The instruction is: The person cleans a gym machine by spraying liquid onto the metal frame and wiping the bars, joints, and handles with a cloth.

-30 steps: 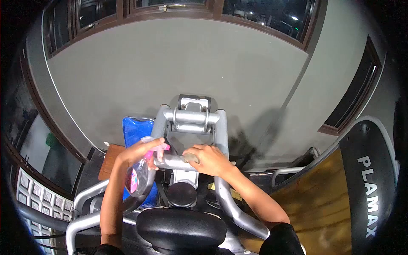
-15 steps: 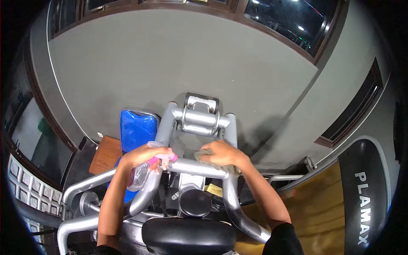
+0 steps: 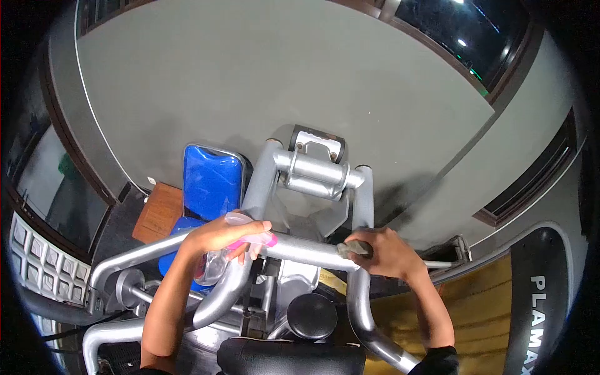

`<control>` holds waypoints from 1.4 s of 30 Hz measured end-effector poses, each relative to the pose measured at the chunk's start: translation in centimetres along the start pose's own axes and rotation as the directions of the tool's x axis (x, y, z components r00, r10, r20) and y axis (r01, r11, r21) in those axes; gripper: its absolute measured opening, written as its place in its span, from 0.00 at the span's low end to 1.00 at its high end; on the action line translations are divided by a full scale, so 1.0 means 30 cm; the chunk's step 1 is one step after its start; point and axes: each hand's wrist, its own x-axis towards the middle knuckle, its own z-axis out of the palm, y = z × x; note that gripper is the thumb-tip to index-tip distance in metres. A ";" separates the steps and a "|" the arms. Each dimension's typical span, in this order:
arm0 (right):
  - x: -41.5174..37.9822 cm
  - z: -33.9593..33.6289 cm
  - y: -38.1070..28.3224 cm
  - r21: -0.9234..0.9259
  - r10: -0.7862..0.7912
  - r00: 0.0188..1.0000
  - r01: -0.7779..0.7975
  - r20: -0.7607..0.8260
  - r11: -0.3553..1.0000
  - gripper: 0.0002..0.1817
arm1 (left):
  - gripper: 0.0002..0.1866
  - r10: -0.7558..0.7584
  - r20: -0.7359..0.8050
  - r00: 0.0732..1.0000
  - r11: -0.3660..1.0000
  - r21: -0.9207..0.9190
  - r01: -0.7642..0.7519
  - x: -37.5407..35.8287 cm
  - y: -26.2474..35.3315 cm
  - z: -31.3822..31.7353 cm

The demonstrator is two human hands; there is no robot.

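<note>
My left hand (image 3: 222, 236) is wrapped round the neck of a clear spray bottle (image 3: 214, 267) with a pink trigger head (image 3: 257, 239), held over the left end of a silver crossbar (image 3: 306, 251). Around a greyish cloth (image 3: 354, 249) the fingers of my right hand (image 3: 389, 251) are closed, at the bar's right end where it meets the curved right tube (image 3: 359, 294). The bar belongs to a silver exercise machine frame with a round black pad (image 3: 312, 316) below it.
A black seat pad (image 3: 290, 357) lies at the bottom. Behind the left tubes stands a blue chair (image 3: 212, 182) beside a brown wooden piece (image 3: 157, 212). A black panel lettered PLAMAX (image 3: 539, 306) is at the right. The grey wall (image 3: 281, 75) rises behind the frame.
My right hand has moved right along the crossbar with the cloth and lifted slightly, so more of the cloth shows. My left hand still holds the bottle. The view has shifted.
</note>
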 end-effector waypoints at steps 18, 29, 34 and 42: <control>-0.091 0.130 -0.040 -0.503 -0.349 0.937 0.315 0.027 0.805 0.30 | 0.32 0.053 -0.001 0.999 0.999 -0.007 -0.054 -0.005 -0.008 -0.004; 0.197 0.241 -0.181 -0.603 -0.649 0.756 0.476 -0.092 0.640 0.21 | 0.30 0.116 0.031 0.993 0.979 -0.170 -0.109 -0.007 -0.027 -0.030; 0.284 0.234 -0.259 -0.493 -0.597 0.800 0.499 -0.054 0.713 0.22 | 0.27 0.217 -0.070 0.974 0.911 -0.344 -0.228 -0.025 -0.040 -0.075; 0.113 0.114 -0.119 -0.250 -0.353 0.933 0.324 -0.077 0.912 0.23 | 0.27 0.299 -0.111 0.948 0.886 -0.337 -0.319 -0.040 -0.014 -0.061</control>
